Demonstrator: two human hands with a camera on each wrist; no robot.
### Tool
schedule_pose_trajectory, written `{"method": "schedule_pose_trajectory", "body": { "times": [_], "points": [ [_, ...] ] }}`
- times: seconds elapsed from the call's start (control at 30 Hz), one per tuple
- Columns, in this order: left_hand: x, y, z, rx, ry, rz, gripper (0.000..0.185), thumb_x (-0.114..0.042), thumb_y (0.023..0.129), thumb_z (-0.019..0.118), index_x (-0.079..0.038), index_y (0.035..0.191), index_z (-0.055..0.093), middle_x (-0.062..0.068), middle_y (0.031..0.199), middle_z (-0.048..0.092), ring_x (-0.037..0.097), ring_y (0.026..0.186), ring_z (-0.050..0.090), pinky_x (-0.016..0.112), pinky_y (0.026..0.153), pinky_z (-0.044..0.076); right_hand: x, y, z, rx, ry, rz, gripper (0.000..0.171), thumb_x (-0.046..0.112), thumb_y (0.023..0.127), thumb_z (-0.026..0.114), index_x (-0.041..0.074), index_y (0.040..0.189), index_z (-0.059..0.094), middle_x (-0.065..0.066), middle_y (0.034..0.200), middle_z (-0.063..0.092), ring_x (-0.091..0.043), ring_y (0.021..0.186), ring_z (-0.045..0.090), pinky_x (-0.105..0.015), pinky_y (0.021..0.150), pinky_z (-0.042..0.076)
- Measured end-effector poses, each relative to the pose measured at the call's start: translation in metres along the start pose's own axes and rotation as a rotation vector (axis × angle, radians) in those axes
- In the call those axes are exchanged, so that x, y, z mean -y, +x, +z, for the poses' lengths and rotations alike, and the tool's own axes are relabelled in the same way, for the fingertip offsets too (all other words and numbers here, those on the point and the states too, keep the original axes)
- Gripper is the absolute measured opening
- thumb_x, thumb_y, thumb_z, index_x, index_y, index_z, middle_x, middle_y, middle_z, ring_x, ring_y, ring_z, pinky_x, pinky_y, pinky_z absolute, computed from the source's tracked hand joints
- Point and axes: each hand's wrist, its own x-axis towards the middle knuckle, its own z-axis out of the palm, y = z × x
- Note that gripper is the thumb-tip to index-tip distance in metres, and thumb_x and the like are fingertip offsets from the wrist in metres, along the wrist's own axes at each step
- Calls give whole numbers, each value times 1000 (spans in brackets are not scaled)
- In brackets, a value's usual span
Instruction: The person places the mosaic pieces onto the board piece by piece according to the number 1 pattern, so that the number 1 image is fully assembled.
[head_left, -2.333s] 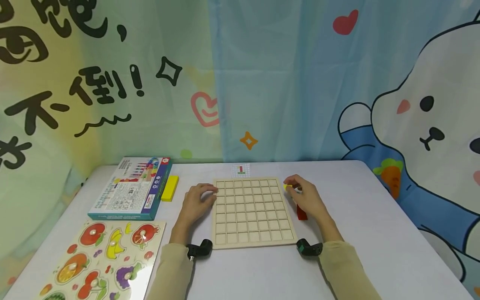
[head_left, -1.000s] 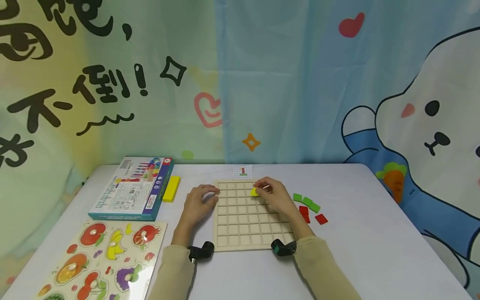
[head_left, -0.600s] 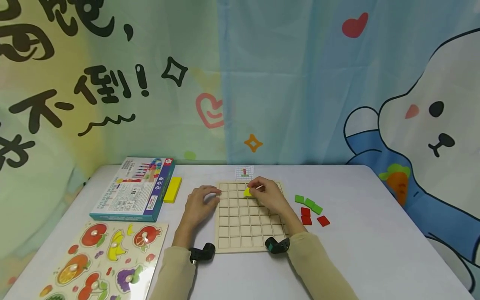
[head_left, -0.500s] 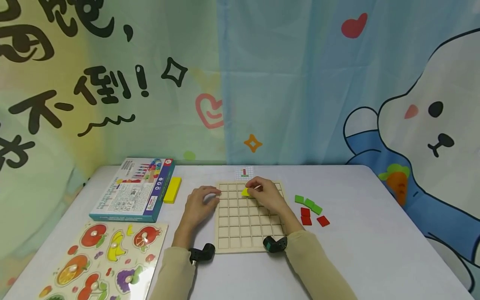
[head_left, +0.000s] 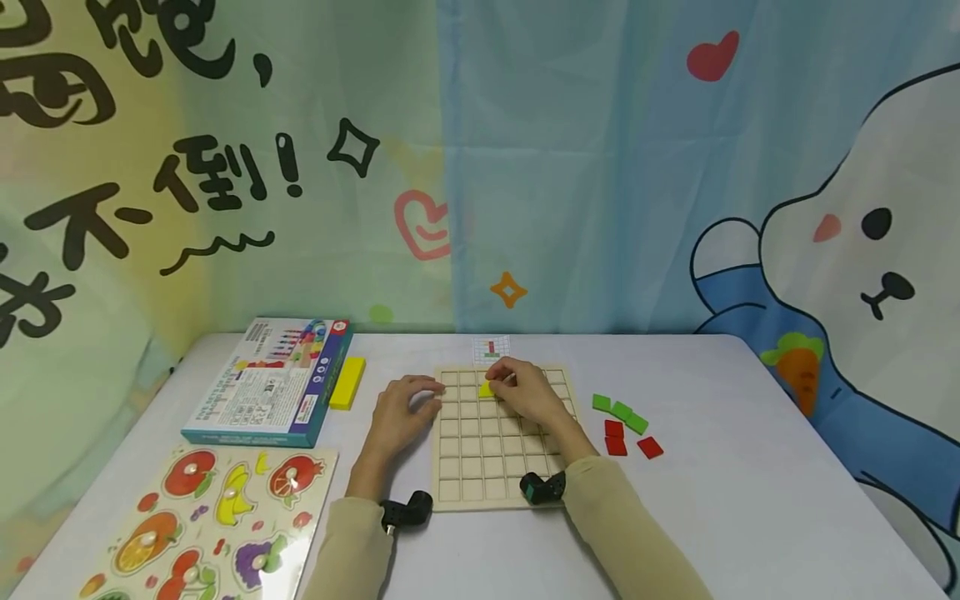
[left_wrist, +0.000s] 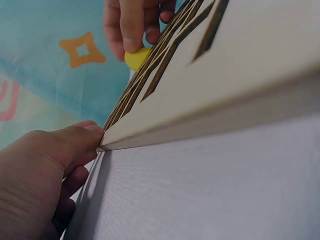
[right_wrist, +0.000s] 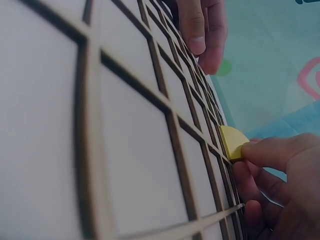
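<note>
A: What lies on the desk (head_left: pixel 780 500)?

B: A wooden grid board (head_left: pixel 474 467), flat near the middle.

A: And the hands?

B: The left hand (head_left: pixel 397 414) rests relaxed fingers against the board's left edge. The right hand (head_left: pixel 528 393) pinches 1 round-edged yellow tile (head_left: pixel 485 390) between thumb and finger.

A: Anything to work from?

B: A pattern card (head_left: pixel 491 349) just beyond the board, with a small red and green figure on a grid.

A: And the loose pieces?

B: On the right, 3 green tiles (head_left: pixel 621 410) and 3 red tiles (head_left: pixel 616 446), all off the board.

A: So which step is this?

B: I'd judge the 1st placement: the yellow tile is tilted at the board's far rows; I can't tell which cell.

A: And next?

B: It should need squaring to a cell, lowering flat, then letting go without a nudge.
</note>
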Motion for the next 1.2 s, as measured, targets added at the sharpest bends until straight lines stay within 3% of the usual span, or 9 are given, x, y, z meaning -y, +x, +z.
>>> {"method": "schedule_pose_trajectory", "body": {
  "times": [0.33, 0.83, 1.03, 1.2],
  "points": [
    [-3, 1, 1, 0, 11, -9, 19, -16, 84, 70, -16, 102, 72, 5, 116, 66, 29, 113, 54, 50, 97, 34, -1, -3, 0, -4, -34, -21, 11, 16, 93, 59, 12, 101, 65, -4, 98, 63, -16, 85, 57, -32, 75, 48],
    [-3, 0, 2, 28, -7, -46, 18, -18, 85, 69, -19, 103, 72, 4, 119, 65, 28, 116, 53, 49, 99, 33, -2, -4, 3, 12, -102, -30, 11, 14, 93, 58, 13, 100, 67, -3, 95, 58, -14, 81, 54, -31, 75, 46],
    [-1, -1, 3, 23, 1, -10, 18, -17, 84, 69, -17, 102, 72, 5, 118, 66, 30, 114, 54, 50, 97, 34, 0, -9, 2, 22, -67, -30, 14, 16, 93, 58, 12, 105, 65, -4, 96, 57, -15, 81, 53, -31, 74, 46],
    [-1, -1, 1, 24, 4, -18, 19, -20, 84, 69, -17, 102, 73, 5, 118, 65, 29, 114, 53, 49, 97, 33, 1, -14, -3, 24, -18, -71, 21, 18, 95, 55, 9, 112, 63, -5, 102, 59, -17, 89, 55, -34, 81, 46]
  ]
}}
